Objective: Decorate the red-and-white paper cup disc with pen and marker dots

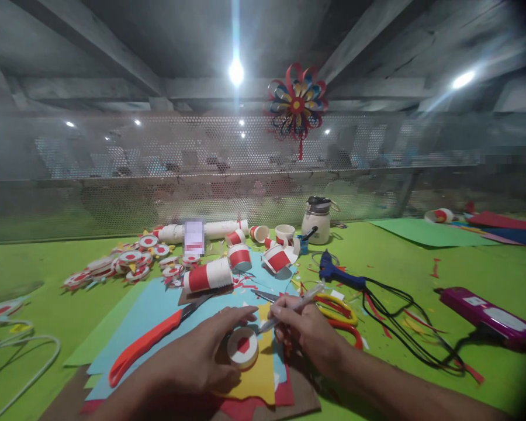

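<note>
Item: paper-cup craft work on a green table [70, 275], both hands engaged.

Left hand [201, 356] lay curled around a red-and-white cup base [242, 346], fingers partly closed, holding it down on yellow paper [258, 380] atop stacked coloured sheets. Right hand [309, 330] gripped a pen [291, 307] with fingers closed, its tip touching the cup base's rim. Orange-handled scissors [144, 342] lay left of the hands; yellow and red scissors [339, 316] just beyond the right hand. Further back were cut paper cups [239, 257], a row of finished discs [127, 260], a blue glue gun [333, 272] and a white jar [316, 222]. A purple device [482, 310] sat far right.
</note>
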`<state>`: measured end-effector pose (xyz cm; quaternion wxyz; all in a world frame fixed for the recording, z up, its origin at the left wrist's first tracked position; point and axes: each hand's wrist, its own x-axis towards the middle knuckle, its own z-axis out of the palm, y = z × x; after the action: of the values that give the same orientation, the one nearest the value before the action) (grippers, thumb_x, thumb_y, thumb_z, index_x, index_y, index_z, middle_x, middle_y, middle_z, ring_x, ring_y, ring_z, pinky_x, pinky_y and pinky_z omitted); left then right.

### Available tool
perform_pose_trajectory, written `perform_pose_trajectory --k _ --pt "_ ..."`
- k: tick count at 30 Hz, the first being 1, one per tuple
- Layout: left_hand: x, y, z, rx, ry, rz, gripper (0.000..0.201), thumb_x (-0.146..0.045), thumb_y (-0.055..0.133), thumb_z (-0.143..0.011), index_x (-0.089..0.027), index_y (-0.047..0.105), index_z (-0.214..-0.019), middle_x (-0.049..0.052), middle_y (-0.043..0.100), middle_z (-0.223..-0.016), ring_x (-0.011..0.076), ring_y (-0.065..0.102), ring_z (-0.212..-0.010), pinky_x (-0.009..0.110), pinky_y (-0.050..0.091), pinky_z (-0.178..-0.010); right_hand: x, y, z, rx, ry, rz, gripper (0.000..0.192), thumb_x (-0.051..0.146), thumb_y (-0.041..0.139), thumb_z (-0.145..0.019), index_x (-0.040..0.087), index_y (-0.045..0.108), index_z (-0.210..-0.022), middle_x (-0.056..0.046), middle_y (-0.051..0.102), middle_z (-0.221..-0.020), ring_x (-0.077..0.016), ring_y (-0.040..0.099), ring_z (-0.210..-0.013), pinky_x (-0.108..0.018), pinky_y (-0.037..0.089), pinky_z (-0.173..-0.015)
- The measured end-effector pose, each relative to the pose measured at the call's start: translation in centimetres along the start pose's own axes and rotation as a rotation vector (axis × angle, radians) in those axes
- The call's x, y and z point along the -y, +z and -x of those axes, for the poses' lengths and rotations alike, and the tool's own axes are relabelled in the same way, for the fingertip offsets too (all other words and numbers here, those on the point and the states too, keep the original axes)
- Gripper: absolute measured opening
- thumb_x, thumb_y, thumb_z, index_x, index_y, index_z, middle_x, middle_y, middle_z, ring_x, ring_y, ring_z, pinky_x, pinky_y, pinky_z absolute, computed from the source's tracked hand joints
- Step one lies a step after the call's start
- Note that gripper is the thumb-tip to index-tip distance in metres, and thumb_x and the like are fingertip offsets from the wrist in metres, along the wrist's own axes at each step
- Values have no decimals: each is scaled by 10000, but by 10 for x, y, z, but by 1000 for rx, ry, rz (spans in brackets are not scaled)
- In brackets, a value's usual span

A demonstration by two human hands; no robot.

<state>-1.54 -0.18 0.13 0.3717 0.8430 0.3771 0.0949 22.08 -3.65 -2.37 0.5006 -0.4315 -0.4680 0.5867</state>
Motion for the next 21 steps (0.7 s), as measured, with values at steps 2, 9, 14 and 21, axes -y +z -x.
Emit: perform_pose_trajectory --k 2,9,14,21 --pt "4 1 -2 3 27 47 1008 -265 814 -641 -319 395 -1556 68 471 -1577 356 470 -1417 496 394 -1211 0 0 0 4 -4 -7 479 609 814 -723 184 594 -733 35 553 -562 -78 416 -481 -232 296 -483" --pt "4 12 -10 -95 1 -54 893 -292 819 -658 -276 476 -1483 82 574 -1324 307 563 -1230 456 472 -1095 4 3 2 -10 24 -21 451 578 815 -710 191 585 -741 46 550 -551 -77 405 -479 -231 278 -490" --pt "-2 11 -8 -88 -29 -48 845 -228 738 -664 -270 470 -1465 83 577 -1356 295 572 -1216 447 470 -1086 5 3 1 -20 -6 3 415 545 795 -719 185 589 -736 26 581 -560 -91 460 -506 -237 304 -511" --pt "-2 7 -6 -54 -22 0 859 -223 736 -659 -275 470 -1475 75 585 -1419 304 561 -1284 450 464 -1129 3 1 1 21 44 -17 403 530 792 -704 191 580 -751 45 574 -537 -72 425 -454 -239 306 -500"
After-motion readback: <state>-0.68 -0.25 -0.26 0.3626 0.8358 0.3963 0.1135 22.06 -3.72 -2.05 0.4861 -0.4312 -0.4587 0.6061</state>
